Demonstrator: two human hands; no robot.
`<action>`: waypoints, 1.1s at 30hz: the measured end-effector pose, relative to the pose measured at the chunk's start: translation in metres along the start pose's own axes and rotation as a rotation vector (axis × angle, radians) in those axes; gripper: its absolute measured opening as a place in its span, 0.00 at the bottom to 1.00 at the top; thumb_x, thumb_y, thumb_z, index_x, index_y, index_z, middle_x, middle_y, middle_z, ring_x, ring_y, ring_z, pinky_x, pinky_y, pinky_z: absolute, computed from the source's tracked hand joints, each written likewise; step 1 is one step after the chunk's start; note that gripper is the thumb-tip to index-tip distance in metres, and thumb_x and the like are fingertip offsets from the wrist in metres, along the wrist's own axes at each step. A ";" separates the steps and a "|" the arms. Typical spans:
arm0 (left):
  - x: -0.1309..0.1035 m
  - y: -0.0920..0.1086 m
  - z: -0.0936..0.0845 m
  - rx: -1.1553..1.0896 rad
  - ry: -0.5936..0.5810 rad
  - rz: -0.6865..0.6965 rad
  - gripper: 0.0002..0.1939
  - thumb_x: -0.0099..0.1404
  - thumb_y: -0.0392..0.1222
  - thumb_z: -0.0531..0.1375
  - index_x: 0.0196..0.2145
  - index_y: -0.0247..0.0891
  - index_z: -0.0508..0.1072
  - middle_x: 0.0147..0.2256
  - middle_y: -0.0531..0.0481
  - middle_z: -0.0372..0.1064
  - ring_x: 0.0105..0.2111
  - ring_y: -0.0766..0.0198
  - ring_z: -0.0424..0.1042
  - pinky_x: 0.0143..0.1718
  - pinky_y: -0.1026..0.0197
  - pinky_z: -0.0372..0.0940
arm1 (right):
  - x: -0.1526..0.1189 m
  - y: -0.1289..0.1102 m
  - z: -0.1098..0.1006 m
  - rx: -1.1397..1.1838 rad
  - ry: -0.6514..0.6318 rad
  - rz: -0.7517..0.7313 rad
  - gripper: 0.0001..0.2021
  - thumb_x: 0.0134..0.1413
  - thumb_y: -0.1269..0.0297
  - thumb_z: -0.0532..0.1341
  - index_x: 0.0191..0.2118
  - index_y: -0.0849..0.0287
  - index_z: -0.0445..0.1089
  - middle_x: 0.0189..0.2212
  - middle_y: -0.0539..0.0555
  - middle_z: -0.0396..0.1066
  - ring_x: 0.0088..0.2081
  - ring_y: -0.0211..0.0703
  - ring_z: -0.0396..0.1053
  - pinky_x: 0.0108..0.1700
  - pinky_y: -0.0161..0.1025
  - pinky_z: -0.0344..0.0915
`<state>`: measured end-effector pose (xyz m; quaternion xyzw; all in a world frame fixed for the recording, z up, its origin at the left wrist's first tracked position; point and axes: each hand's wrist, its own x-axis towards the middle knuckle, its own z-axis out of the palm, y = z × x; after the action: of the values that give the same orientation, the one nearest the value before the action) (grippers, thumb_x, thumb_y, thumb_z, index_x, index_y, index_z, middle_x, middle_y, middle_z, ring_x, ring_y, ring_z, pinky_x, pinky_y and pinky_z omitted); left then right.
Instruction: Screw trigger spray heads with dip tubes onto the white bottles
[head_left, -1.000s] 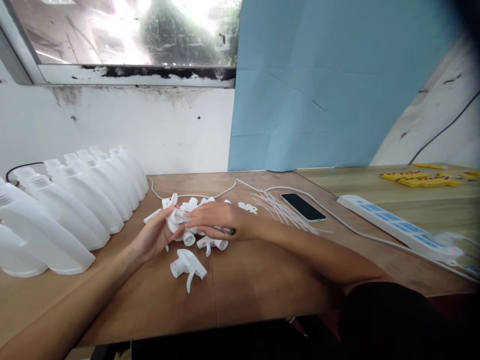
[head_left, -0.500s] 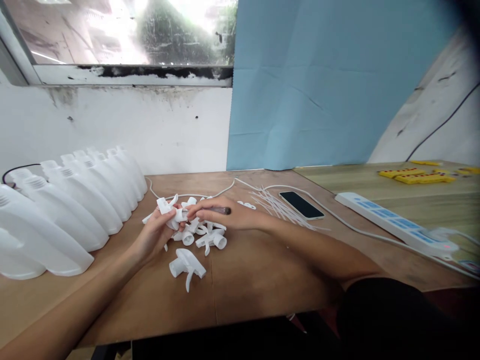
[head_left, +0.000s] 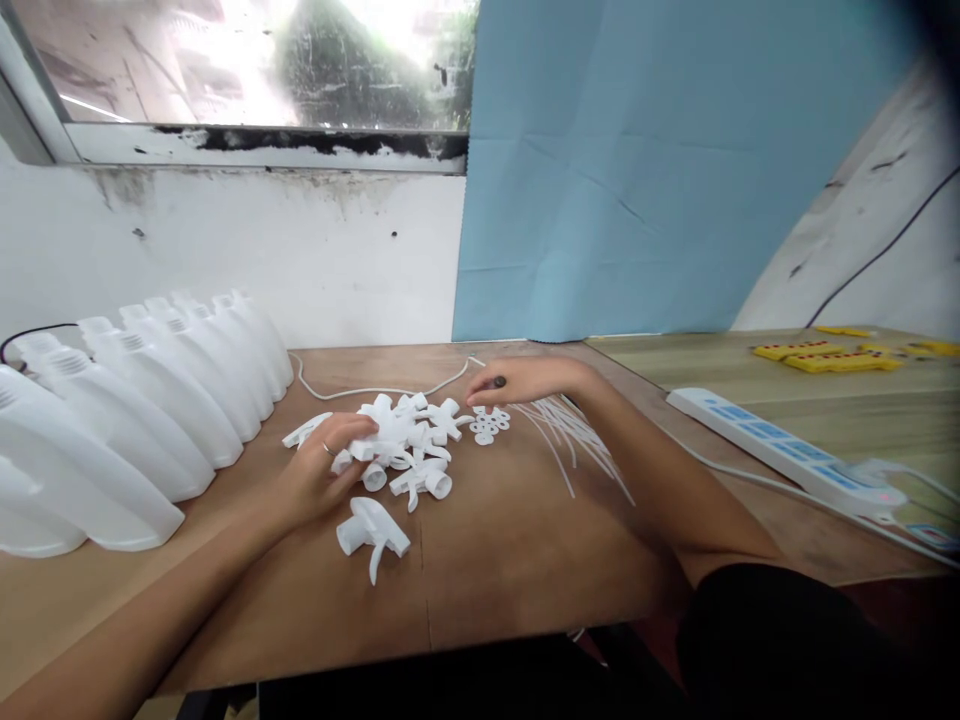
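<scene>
My left hand, with a ring on one finger, curls its fingers and thumb round a white trigger sprayer head at the left of a pile of similar heads. Its fingers partly cover that head. My right hand is closed on a slim tool with a dark handle; only the handle's round end shows. Just below the right fingertips lie several small white washers. A single sprayer head rests apart, nearer the table's front edge. Thin white tubes lie partly under the right forearm.
White plastic bottles stand in a row at the left. A white cable runs behind the pile. On the right are a power strip and yellow parts. A blue sheet hangs on the wall.
My right hand has moved right with the tool, from the sprayer head to above the washers. My left hand has turned over and lowered onto the pile. The right arm now hides the phone.
</scene>
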<state>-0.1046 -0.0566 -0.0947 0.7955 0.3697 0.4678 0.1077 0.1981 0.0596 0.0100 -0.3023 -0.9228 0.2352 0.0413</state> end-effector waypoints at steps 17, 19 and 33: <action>0.000 0.004 -0.002 0.414 -0.189 0.404 0.40 0.67 0.36 0.59 0.69 0.42 0.43 0.42 0.40 0.70 0.43 0.50 0.68 0.49 0.45 0.59 | -0.063 0.055 -0.041 0.126 0.172 0.292 0.19 0.55 0.52 0.62 0.46 0.60 0.76 0.37 0.57 0.77 0.39 0.46 0.74 0.41 0.39 0.67; 0.000 0.003 -0.002 0.409 -0.207 0.389 0.41 0.67 0.36 0.59 0.70 0.41 0.40 0.42 0.41 0.70 0.43 0.50 0.68 0.51 0.45 0.58 | -0.079 0.079 -0.035 0.156 0.308 0.366 0.18 0.53 0.52 0.62 0.40 0.62 0.75 0.27 0.55 0.75 0.32 0.43 0.73 0.36 0.38 0.66; 0.004 -0.002 -0.005 0.464 -0.187 0.485 0.39 0.64 0.37 0.63 0.68 0.41 0.51 0.43 0.42 0.74 0.40 0.50 0.72 0.51 0.46 0.57 | -0.113 0.181 0.014 0.421 1.073 0.466 0.24 0.47 0.46 0.63 0.42 0.61 0.67 0.40 0.63 0.76 0.30 0.44 0.74 0.32 0.39 0.70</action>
<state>-0.1089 -0.0533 -0.0902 0.9029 0.2547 0.3086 -0.1569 0.3843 0.1168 -0.0783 -0.5573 -0.6170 0.2302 0.5058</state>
